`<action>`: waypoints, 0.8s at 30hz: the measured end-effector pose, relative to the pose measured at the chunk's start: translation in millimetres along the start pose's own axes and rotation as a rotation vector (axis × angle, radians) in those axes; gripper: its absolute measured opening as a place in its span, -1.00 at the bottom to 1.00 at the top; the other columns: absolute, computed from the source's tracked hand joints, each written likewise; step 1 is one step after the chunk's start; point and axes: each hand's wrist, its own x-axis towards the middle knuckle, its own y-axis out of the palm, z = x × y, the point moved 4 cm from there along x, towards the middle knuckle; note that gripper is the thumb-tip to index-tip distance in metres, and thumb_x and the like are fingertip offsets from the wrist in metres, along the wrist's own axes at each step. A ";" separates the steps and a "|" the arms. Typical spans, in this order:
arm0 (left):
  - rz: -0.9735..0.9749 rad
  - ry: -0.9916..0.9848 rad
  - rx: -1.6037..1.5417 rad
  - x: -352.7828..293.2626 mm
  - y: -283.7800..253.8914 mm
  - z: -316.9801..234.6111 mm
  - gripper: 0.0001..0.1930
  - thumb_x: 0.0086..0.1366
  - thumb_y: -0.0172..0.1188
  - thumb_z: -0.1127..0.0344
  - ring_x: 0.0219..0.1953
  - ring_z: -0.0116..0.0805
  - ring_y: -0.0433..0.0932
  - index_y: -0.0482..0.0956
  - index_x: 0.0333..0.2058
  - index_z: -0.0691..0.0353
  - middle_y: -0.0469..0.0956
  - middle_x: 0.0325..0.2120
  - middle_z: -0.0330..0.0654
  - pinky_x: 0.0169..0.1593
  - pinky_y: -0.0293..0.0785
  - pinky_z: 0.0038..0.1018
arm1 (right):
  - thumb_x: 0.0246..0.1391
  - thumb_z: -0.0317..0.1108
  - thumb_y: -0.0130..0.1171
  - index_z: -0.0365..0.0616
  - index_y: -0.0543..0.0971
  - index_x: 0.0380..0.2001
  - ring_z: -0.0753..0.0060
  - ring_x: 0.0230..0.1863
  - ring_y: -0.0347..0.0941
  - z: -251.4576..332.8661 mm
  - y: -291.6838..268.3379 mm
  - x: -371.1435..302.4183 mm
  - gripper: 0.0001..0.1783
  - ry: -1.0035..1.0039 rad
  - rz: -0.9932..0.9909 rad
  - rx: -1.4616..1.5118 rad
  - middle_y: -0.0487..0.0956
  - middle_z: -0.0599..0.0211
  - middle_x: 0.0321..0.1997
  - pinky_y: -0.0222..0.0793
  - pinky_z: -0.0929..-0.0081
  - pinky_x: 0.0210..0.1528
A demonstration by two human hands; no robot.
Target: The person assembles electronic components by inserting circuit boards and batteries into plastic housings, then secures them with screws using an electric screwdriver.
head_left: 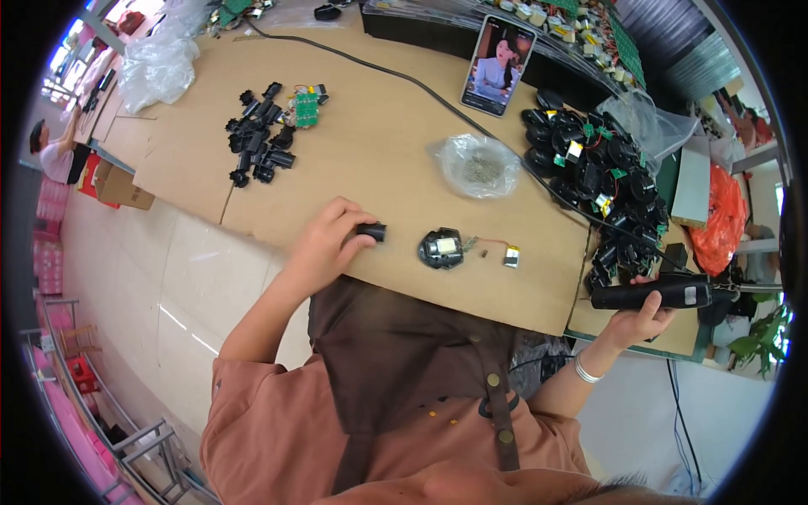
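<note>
Between the thumb and fingers of my left hand [330, 240] is a small black cylindrical part [371, 231], held just above the cardboard near the front edge. My right hand [637, 321], at the far right, is wrapped round a long black tool [644, 293] that looks like an electric screwdriver; its tip cannot be made out. On the cardboard between my hands lies an opened black rounded housing [441, 248] with a pale piece inside. Thin wires run from it to a small silver battery cell [512, 256]. A tiny dark piece [484, 253] lies beside the wires.
Black cylindrical parts [257, 139] and green circuit boards [305, 109] lie at left. A plastic bag of small screws [481, 171] sits at centre, a propped phone [498, 66] behind. Black housings [589, 164] are heaped at right. A black cable [396, 74] crosses the cardboard [370, 151].
</note>
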 end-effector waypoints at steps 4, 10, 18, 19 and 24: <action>-0.094 0.094 -0.065 11.5 31.9 -42.3 -0.75 0.03 0.25 0.42 -0.31 -0.16 0.48 0.49 -0.27 0.26 0.41 -0.29 -0.12 -0.27 0.45 -0.38 | -0.07 -0.12 0.17 -0.32 0.29 -0.16 0.44 -0.54 0.25 23.8 43.5 3.0 -0.45 0.050 0.073 0.366 0.33 0.21 -0.37 0.21 0.57 -0.54; -0.022 0.183 0.086 22.7 61.3 -70.2 -0.76 0.06 0.25 0.37 -0.36 -0.13 0.49 0.47 -0.29 0.28 0.40 -0.34 -0.11 -0.31 0.46 -0.31 | -0.11 -0.12 0.17 -0.17 0.20 0.04 0.45 -0.50 0.19 26.4 74.0 -6.9 -0.33 0.203 0.201 0.635 0.25 0.29 -0.39 0.15 0.54 -0.48; 0.069 0.052 0.028 27.0 62.3 -69.0 -0.77 0.05 0.27 0.37 -0.44 -0.12 0.50 0.47 -0.31 0.28 0.39 -0.35 -0.09 -0.39 0.47 -0.33 | -0.24 -0.10 0.27 -0.06 0.24 0.02 0.47 -0.51 0.18 19.8 79.7 -21.3 -0.27 0.257 0.270 0.653 0.22 0.36 -0.43 0.11 0.56 -0.48; 0.089 0.044 0.012 26.8 62.3 -67.9 -0.77 0.05 0.27 0.38 -0.43 -0.13 0.51 0.47 -0.32 0.29 0.39 -0.34 -0.09 -0.39 0.47 -0.34 | -0.24 -0.09 0.27 -0.04 0.25 0.02 0.48 -0.51 0.18 18.4 79.9 -21.4 -0.28 0.267 0.272 0.648 0.21 0.37 -0.44 0.10 0.56 -0.49; 0.129 -0.023 -0.065 29.6 59.2 -64.3 -0.78 0.03 0.28 0.43 -0.32 -0.13 0.52 0.49 -0.33 0.31 0.41 -0.29 -0.07 -0.29 0.48 -0.36 | -0.25 -0.09 0.27 -0.05 0.25 0.02 0.47 -0.51 0.18 16.8 79.8 -19.6 -0.28 0.249 0.260 0.642 0.21 0.36 -0.44 0.10 0.56 -0.49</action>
